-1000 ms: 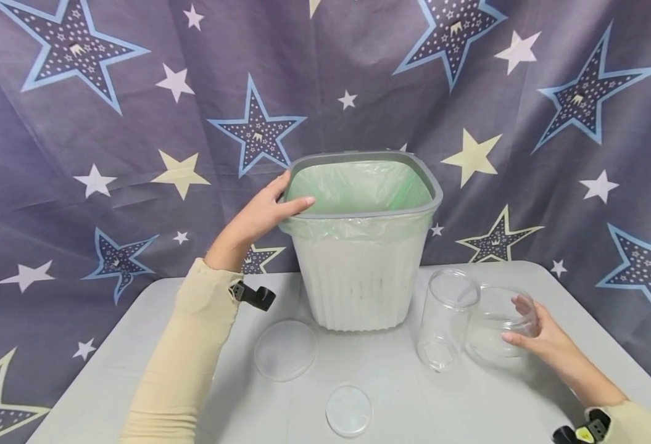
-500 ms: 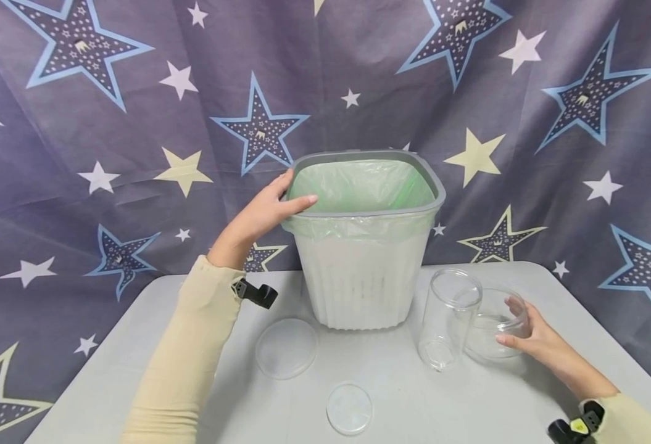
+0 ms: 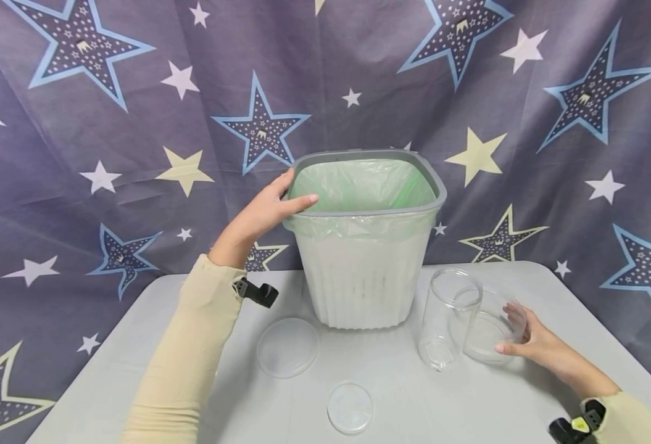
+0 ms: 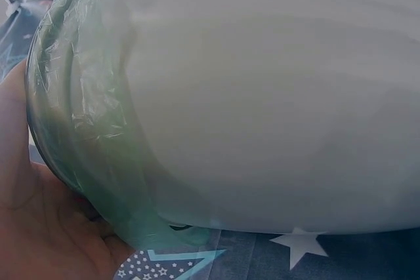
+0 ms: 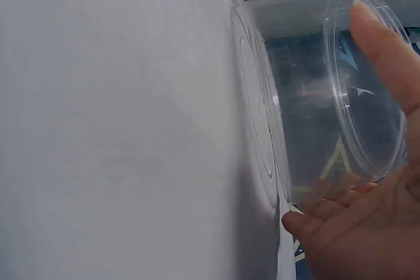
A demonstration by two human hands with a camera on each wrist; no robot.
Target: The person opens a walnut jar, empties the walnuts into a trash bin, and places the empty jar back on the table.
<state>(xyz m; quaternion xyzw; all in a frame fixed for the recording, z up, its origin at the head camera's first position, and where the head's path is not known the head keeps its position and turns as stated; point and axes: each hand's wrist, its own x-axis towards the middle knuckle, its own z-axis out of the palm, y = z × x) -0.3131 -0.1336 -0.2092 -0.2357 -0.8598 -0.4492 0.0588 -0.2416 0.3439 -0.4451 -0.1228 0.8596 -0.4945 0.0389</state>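
Note:
My left hand (image 3: pixel 261 213) grips the grey rim of a white trash bin (image 3: pixel 358 277) at its left corner, thumb over the rim. A green bag (image 3: pixel 353 229) lines the bin and folds over its rim, as the left wrist view also shows. My right hand (image 3: pixel 536 339) curves round a short, wide clear plastic jar (image 5: pixel 308 96) on the table, thumb on the near side and fingers behind. That jar has no lid on. Close on its left stands a taller, narrow clear plastic jar (image 3: pixel 442 320), also uncovered.
A large round translucent lid (image 3: pixel 288 347) lies on the grey-white table (image 3: pixel 414 407), left of the bin's foot. Nearer the front is a smaller round lid (image 3: pixel 350 408). Behind the bin hangs a star-patterned curtain (image 3: pixel 325 74).
My right hand has moved slightly left with the wide jar, bringing it closer against the tall one. The left hand has kept its hold on the bin rim.

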